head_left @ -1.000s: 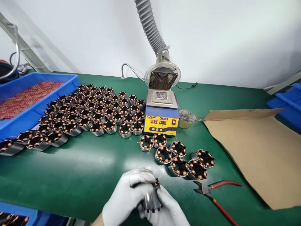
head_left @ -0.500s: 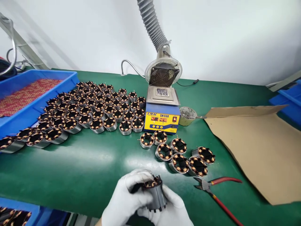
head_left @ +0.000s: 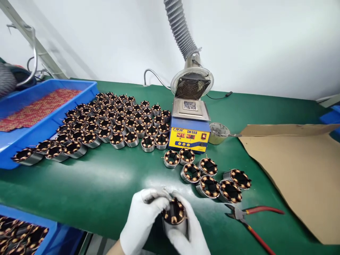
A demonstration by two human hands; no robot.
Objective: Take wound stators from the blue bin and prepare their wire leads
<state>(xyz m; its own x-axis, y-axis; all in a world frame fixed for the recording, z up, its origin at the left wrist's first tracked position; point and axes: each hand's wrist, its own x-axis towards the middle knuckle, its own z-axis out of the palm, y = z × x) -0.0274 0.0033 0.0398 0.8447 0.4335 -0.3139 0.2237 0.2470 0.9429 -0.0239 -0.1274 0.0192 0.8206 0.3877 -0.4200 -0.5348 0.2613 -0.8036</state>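
A ring-shaped motor stator (head_left: 174, 221) with copper coils is held near the front edge of the green table, its open coil side tilted up. My right hand (head_left: 190, 226), in a white glove, wraps round its right side and front. My left hand (head_left: 145, 216), also gloved in white, has thumb and fingers pinched at the stator's upper left rim; what lies between the fingertips is too small to make out. Several stators (head_left: 208, 186) stand just beyond my hands, and red-handled cutters (head_left: 239, 214) lie open to the right.
Many stators (head_left: 105, 134) stand in rows at the left, beside a blue tray (head_left: 53, 115) of red pieces. A yellow-blue heating unit (head_left: 189, 138) sits under a fume hood (head_left: 192, 83). Cardboard (head_left: 292, 166) lies right; a blue bin (head_left: 50, 226) of stators is lower left.
The stator has been turned so its coil side faces up toward me. My left fingers have moved to its rim, and my right hand has come round its side. The view has shifted slightly left.
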